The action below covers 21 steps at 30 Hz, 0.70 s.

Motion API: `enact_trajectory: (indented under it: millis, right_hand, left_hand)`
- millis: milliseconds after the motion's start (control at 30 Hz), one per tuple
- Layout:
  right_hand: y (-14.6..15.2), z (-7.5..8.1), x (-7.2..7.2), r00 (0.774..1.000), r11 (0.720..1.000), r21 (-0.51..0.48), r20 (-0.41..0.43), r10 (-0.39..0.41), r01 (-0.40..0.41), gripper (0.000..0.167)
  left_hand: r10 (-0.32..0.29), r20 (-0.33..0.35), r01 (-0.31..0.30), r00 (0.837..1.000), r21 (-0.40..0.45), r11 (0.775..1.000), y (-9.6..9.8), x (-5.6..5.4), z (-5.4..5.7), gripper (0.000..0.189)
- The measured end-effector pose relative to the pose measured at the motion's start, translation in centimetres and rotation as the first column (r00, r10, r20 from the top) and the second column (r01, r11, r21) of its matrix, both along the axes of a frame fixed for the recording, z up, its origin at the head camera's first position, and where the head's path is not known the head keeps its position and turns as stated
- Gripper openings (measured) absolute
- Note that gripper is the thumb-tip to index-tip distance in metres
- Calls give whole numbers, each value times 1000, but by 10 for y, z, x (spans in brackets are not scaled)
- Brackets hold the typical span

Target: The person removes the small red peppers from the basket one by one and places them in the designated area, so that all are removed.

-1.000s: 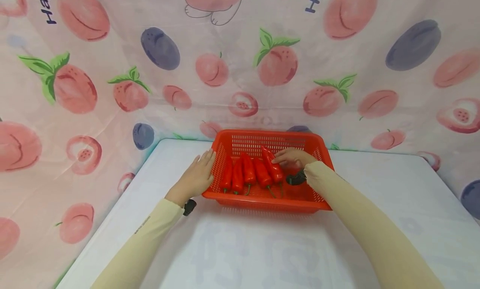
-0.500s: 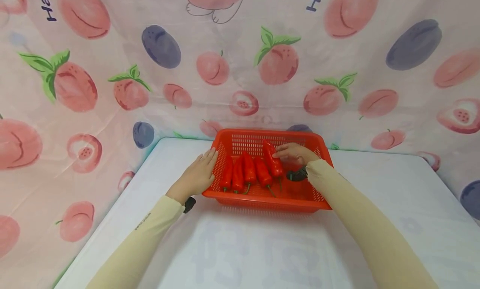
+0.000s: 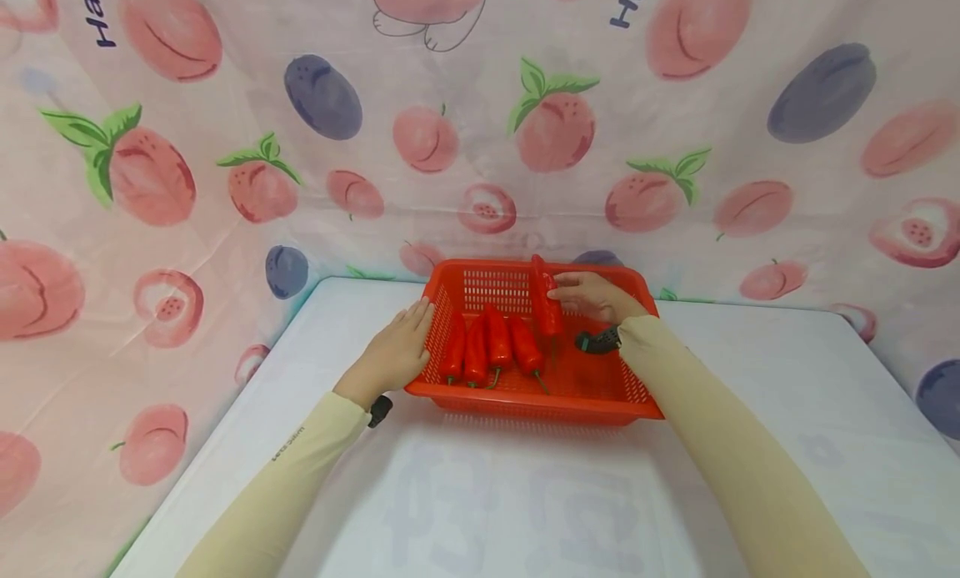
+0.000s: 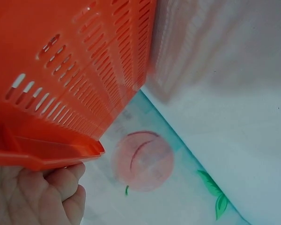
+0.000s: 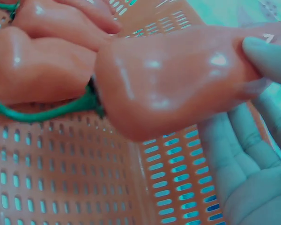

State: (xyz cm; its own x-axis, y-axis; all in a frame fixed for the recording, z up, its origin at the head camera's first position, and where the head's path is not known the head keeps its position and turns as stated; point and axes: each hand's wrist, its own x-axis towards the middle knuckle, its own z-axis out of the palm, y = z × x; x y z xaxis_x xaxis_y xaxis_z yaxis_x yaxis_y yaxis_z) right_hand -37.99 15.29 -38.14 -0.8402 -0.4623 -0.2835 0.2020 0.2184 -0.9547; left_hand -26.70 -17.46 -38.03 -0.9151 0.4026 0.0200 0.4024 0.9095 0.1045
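Note:
My right hand [image 3: 592, 295] grips a long red pepper [image 3: 547, 303] between thumb and fingers, over the right half of the red plastic basket [image 3: 540, 404]. In the right wrist view the held pepper [image 5: 168, 84] lies across the frame, its green stem pointing left and the thumb on top. Several more red peppers [image 3: 498, 338] lie side by side on the basket's left floor, stems toward me. On the basket's left rim rests my left hand [image 3: 397, 349], fingers straight. The left wrist view has this hand [image 4: 35, 194] under the rim, partly cut off by the frame edge.
The basket stands on a white-covered table [image 3: 495, 495], near its back edge. Close behind hangs a pink fruit-print cloth [image 3: 480, 144], which also runs along the left side. A black wrist camera [image 3: 597, 341] under the right wrist reaches into the basket.
My right hand has lifted the rightmost pepper up from beside the others, and the pepper now stands more upright. My left hand has stayed at the basket's left rim.

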Motion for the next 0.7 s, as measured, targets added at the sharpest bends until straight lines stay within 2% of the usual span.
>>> enact_trajectory:
  millis: [167, 367, 500, 700]
  right_hand:
    - [5, 2, -4, 999, 998, -57, -34, -2, 0, 61]
    - [8, 14, -7, 997, 997, -77, -74, -18, 12, 59]
    - [8, 26, -7, 997, 991, -129, -65, -51, 42, 58]
    - [9, 49, -1, 995, 996, -89, -88, -36, 28, 56]
  left_hand:
    - [4, -4, -4, 1000, 16, 1000, 1, -1, -1, 65]
    - [5, 0, -5, 1000, 20, 1000, 3, -2, -1, 66]
    - [6, 1, -6, 1000, 22, 1000, 3, -3, -1, 66]
    - [11, -6, -10, 1000, 26, 1000, 3, -3, -1, 66]
